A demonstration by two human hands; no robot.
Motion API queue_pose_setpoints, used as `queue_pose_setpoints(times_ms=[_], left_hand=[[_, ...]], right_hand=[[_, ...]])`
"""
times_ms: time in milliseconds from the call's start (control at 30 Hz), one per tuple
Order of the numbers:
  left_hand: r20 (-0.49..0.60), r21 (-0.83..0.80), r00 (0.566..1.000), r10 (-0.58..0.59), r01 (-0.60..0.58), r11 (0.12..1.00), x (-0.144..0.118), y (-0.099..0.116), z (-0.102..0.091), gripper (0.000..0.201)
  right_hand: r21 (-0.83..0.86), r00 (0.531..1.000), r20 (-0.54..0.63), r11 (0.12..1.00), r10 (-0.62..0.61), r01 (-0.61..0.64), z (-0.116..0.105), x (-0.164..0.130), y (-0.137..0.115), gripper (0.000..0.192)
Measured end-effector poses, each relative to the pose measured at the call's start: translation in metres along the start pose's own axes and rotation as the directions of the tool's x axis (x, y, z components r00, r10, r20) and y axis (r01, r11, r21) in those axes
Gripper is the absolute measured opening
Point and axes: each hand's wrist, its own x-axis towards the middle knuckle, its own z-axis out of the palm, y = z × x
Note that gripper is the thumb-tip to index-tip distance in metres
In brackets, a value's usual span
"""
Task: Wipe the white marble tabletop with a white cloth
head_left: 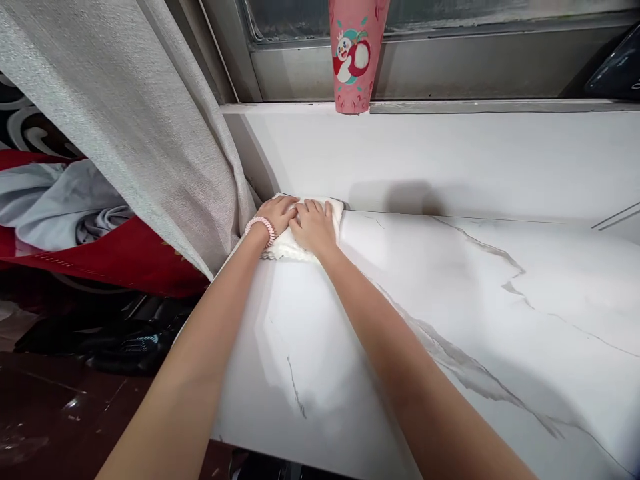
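A folded white cloth lies at the far left corner of the white marble-patterned table, against the wall. Pressed flat on top of it are both hands, side by side. My left hand, with a pink coiled band around its wrist, has its fingers stretched out over the cloth's left part. My right hand rests on the right part, fingers spread and pointing away from me. The fingertips of the two hands nearly meet. Both palms are hidden.
A grey curtain hangs beside the table's left edge. On the window ledge stands a pink cup with a cartoon print; a dark object is at far right. Left below, a red bag holds grey fabric, with black plastic beneath.
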Motion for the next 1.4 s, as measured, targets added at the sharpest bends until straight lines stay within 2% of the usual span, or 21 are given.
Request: queue_pose_setpoints(times_ms=[133, 333, 700, 867, 1000, 1200, 1300, 1400], left_hand=[[-0.014, 0.003, 1.000, 0.008, -0.008, 1.000, 0.003, 0.000, 0.002, 0.046], [-0.006, 0.048, 1.000, 0.014, -0.013, 0.999, -0.012, 0.011, 0.000, 0.046], [-0.003, 0.049, 1.000, -0.018, 0.018, 0.999, -0.056, 0.060, -0.003, 0.044], [-0.002, 0.039, 1.000, 0.017, -0.017, 0.999, -0.099, 0.078, -0.006, 0.045], [-0.018, 0.061, 0.998, 0.059, -0.058, 0.996, -0.153, 0.092, -0.012, 0.047], [-0.046, 0.116, 0.998, 0.034, -0.029, 0.993, -0.231, 0.127, -0.021, 0.050], [-0.034, 0.136, 0.999, 0.022, -0.017, 0.991, -0.250, 0.146, -0.021, 0.052], [-0.017, 0.150, 1.000, 0.001, 0.001, 0.989, -0.255, 0.158, -0.021, 0.053]], right_hand=[[-0.001, 1.000, -0.015, 1.000, 0.006, -0.006, 0.000, 0.001, 0.002, 0.033], [-0.003, 1.000, -0.028, 1.000, -0.008, 0.008, -0.004, -0.011, 0.002, 0.032], [-0.033, 1.000, 0.028, 0.999, 0.011, -0.010, -0.031, -0.060, 0.005, 0.036], [-0.075, 1.000, 0.011, 0.997, -0.019, 0.020, -0.044, -0.105, -0.003, 0.037], [-0.095, 0.997, 0.007, 0.992, -0.079, 0.079, -0.057, -0.151, -0.018, 0.042], [-0.085, 0.981, 0.058, 0.978, -0.187, 0.192, -0.087, -0.219, -0.033, 0.046], [-0.072, 0.974, 0.069, 0.973, -0.216, 0.221, -0.100, -0.241, -0.031, 0.048], [-0.052, 0.973, 0.080, 0.974, -0.215, 0.220, -0.108, -0.250, -0.026, 0.048]])
